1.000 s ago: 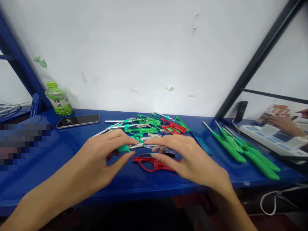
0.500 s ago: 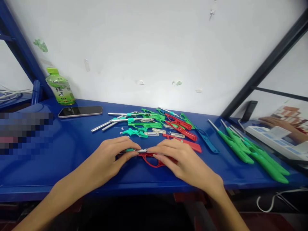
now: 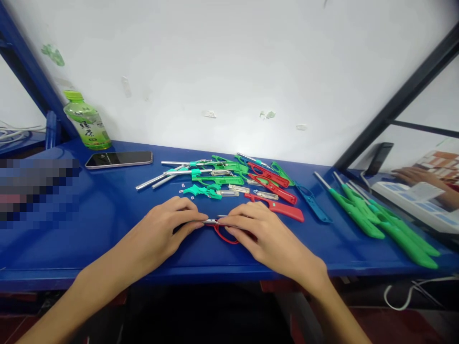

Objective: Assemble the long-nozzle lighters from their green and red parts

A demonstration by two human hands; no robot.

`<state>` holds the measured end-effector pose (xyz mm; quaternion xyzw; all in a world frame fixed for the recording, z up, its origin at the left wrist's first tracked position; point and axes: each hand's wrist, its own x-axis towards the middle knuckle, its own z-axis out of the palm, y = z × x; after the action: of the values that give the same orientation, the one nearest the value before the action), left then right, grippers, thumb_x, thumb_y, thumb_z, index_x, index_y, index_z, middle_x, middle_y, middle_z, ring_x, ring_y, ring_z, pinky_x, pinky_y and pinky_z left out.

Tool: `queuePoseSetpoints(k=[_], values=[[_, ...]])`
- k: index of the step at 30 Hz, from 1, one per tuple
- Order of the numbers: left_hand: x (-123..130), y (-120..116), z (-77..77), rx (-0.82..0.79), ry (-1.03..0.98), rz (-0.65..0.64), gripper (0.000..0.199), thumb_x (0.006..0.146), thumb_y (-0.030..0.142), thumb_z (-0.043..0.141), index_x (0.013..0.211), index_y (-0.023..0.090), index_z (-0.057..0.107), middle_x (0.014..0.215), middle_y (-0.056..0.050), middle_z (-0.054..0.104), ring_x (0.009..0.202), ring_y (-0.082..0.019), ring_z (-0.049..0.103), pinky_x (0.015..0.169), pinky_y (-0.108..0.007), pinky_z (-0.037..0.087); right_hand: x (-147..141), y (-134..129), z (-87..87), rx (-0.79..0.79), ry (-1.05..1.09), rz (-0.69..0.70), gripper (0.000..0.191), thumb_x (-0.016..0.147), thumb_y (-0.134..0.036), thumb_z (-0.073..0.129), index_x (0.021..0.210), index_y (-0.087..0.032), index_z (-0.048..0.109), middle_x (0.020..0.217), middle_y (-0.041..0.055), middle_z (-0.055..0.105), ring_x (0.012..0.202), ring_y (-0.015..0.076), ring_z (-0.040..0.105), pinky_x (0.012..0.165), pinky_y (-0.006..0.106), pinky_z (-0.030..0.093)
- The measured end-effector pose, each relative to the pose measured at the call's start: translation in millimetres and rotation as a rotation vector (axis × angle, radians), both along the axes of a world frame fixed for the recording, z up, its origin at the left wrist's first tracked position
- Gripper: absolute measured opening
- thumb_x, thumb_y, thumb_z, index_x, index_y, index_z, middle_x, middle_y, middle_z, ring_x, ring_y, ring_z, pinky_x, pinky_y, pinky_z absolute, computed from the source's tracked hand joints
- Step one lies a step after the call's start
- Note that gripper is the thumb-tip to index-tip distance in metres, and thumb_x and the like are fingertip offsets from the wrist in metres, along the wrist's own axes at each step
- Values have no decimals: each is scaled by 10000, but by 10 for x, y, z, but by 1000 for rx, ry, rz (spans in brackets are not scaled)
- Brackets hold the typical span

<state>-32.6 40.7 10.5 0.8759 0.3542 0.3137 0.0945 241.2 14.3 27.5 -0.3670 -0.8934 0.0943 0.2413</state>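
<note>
Between my hands, low over the table, lies a red lighter casing [image 3: 225, 236] with a loop-shaped trigger guard. A short stretch of silver metal tube [image 3: 211, 221] shows at its left end. My left hand [image 3: 165, 230] is closed, thumb and forefinger pinching this tube. My right hand [image 3: 267, 231] is closed around the casing, its fingertips at the tube's right end; the fingers hide most of the casing. Just beyond my hands are a teal plastic part [image 3: 202, 191], clear fuel tanks [image 3: 229, 193] and a red casing half [image 3: 283, 209].
Green and red casings [image 3: 270, 174] and metal tubes [image 3: 154, 179] are heaped behind. A blue casing half [image 3: 313, 203] and several green lighters [image 3: 405, 239] lie rightward. A phone [image 3: 120, 159] and green bottle [image 3: 88, 122] stand at back left. Another person's hand [image 3: 412, 176] shows far right.
The teal bit beside my left fingertips is out of sight, and less of the red casing shows. Both hands keep their grip near the same spot; the view has shifted slightly.
</note>
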Motion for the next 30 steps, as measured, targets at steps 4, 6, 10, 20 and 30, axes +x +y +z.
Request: queuePoseSetpoints(k=[4,6,10,20,30], values=[[-31,4,-37,-10,-16,-17,307,1116,346,547,1152,289,847,1058,-48,770,961,-209,717,869,-321,583,8,-13,-19,-6,12,1,294,1137,-215,566,1367,-254,746,1227,63,769,1139,223,691,1051,432,531],[-41,0,-35,-16,-1,-28,293,1112,325,557,1158,293,845,1064,-45,761,952,-204,712,862,-313,575,8,-19,-25,-12,17,2,292,1137,-213,564,1360,-251,749,1228,59,768,1143,224,688,1057,437,528],[-35,-21,-16,13,30,-48,291,1117,285,548,1165,270,834,1072,-48,746,953,-203,703,849,-309,557,1,-26,-29,-21,41,1,293,1140,-214,558,1351,-262,756,1234,58,769,1140,225,694,1059,444,536],[-34,0,-23,108,160,-38,331,1142,258,473,1170,236,802,1100,-71,722,928,-206,654,829,-324,542,-4,-25,-36,-29,53,0,281,1141,-209,555,1330,-238,761,1215,62,773,1116,222,701,1022,417,553],[-50,-2,-69,42,75,-43,322,1152,296,469,1185,286,790,1122,-48,702,960,-196,665,816,-310,530,0,-30,-40,-31,51,-5,312,1137,-207,556,1365,-286,754,1239,48,752,1115,229,686,1013,411,529]])
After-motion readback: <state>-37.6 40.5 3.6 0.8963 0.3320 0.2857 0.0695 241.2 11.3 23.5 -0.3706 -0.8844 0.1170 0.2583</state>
